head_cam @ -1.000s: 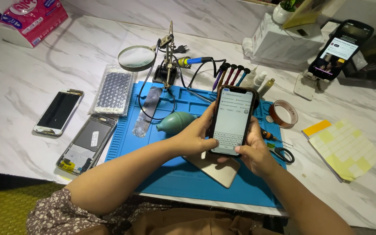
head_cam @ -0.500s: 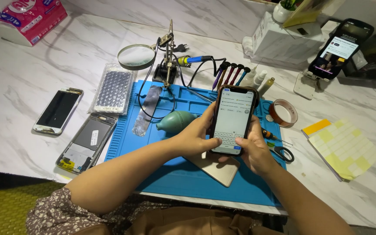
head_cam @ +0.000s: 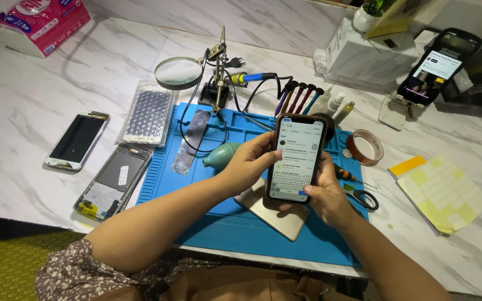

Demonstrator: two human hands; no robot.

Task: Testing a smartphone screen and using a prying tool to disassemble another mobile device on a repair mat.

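Note:
I hold a dark smartphone (head_cam: 297, 159) upright over the blue work mat (head_cam: 241, 223), its lit screen showing a list and a keyboard. My left hand (head_cam: 247, 163) grips its left edge, thumb on the screen side. My right hand (head_cam: 326, 192) cups its lower right corner from beneath. Under the phone a gold phone back (head_cam: 274, 214) lies flat on the mat. A teal rubber blower (head_cam: 218, 155) rests just left of my left hand.
A magnifier stand (head_cam: 181, 72), soldering iron (head_cam: 252, 77), screwdrivers (head_cam: 299, 95), tape roll (head_cam: 365, 147) and scissors (head_cam: 361, 196) ring the mat. To the left lie an opened phone frame (head_cam: 112, 181), a screen (head_cam: 77, 140) and a bubble-wrap bag (head_cam: 147, 113). Another phone on a stand (head_cam: 436, 67) and sticky notes (head_cam: 439, 192) sit right.
The held phone has stayed in about the same place, and both hands keep their grip on it. Nothing else on the table has moved.

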